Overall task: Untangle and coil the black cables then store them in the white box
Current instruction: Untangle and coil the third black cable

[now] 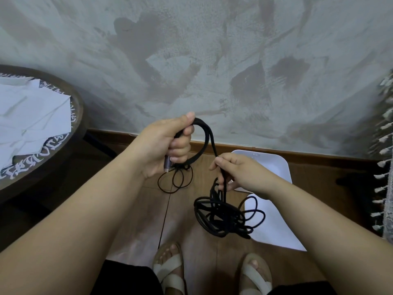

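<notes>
Black cables (221, 218): tangled bundle hanging from the hands
Left hand (168, 145): fingers clamped on a loop
Right hand (234, 173): fingers pinching one strand

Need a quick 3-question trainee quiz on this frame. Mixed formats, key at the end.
1. True or false: the left hand and the right hand both hold black cable.
2. Which hand holds the end with the metal plug? A left, B right, C neither.
3. Fill in: the tangle lies below the ___ hand.
Key: 1 true; 2 A; 3 right.
</notes>
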{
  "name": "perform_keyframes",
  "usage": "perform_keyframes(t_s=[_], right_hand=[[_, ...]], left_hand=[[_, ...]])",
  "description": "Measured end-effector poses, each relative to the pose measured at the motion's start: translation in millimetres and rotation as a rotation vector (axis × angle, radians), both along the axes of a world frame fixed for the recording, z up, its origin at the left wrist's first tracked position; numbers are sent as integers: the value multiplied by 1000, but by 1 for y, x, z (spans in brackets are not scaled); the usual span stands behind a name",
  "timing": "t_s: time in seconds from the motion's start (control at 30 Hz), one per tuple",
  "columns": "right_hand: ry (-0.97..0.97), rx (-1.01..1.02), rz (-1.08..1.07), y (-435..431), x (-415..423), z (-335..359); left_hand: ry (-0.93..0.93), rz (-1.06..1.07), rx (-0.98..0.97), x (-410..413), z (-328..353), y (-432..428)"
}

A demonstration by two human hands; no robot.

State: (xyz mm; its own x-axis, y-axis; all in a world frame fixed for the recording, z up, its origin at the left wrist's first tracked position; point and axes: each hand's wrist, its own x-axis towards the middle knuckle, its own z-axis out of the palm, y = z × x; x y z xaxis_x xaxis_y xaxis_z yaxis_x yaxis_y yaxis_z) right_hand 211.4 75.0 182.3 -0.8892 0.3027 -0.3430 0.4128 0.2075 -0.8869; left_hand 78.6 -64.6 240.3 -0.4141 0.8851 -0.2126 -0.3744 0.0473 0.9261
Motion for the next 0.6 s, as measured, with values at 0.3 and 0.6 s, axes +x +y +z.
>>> perform_keyframes(t_s=[0.3,0.6], right_hand=[[-133,163,158,18,15,-14],[-108,2,100,13,8,-15]], left_hand=[[-345,109,204,9,3,4],[-422,380,237,-6,-1,3]])
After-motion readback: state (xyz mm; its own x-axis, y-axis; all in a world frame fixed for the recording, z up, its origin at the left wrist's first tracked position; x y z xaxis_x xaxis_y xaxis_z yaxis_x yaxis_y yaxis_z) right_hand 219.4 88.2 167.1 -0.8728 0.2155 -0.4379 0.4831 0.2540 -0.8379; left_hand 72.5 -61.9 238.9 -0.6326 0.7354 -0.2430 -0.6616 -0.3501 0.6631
